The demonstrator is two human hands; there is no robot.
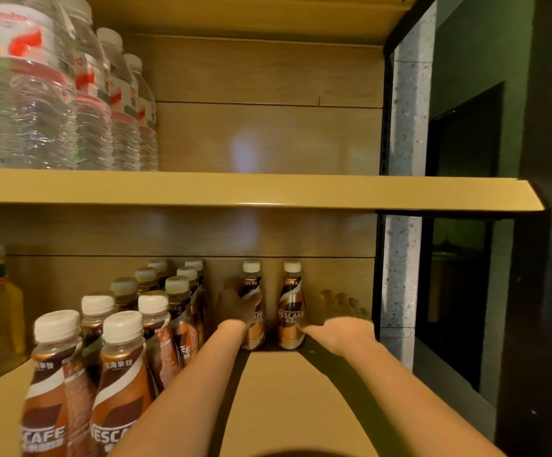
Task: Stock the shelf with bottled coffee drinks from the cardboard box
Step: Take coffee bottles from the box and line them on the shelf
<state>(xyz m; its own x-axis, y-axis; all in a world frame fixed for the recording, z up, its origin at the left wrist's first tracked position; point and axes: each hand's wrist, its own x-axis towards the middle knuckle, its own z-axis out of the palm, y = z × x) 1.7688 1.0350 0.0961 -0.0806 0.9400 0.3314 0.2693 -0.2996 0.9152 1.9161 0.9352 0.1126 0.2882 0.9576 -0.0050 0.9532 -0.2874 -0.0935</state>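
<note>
Both forearms reach deep into the shelf (284,384). Left hand (236,303), shadowed, wraps a Nescafé bottle (253,311) at the back; right hand (340,319) spreads open beside a second bottle (291,308). Coffee rows (143,324) crowd left; water bottles (70,94) above.

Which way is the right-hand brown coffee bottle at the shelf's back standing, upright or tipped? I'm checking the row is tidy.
Upright. The right-hand brown coffee bottle stands on its base on the tan shelf, white cap topmost, label reading level.

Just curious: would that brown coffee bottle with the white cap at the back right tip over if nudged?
Probably. The brown coffee bottle looks tall and narrow-based, standing alone. It appears full, so fairly heavy. The right hand beside it could steady it.
</note>
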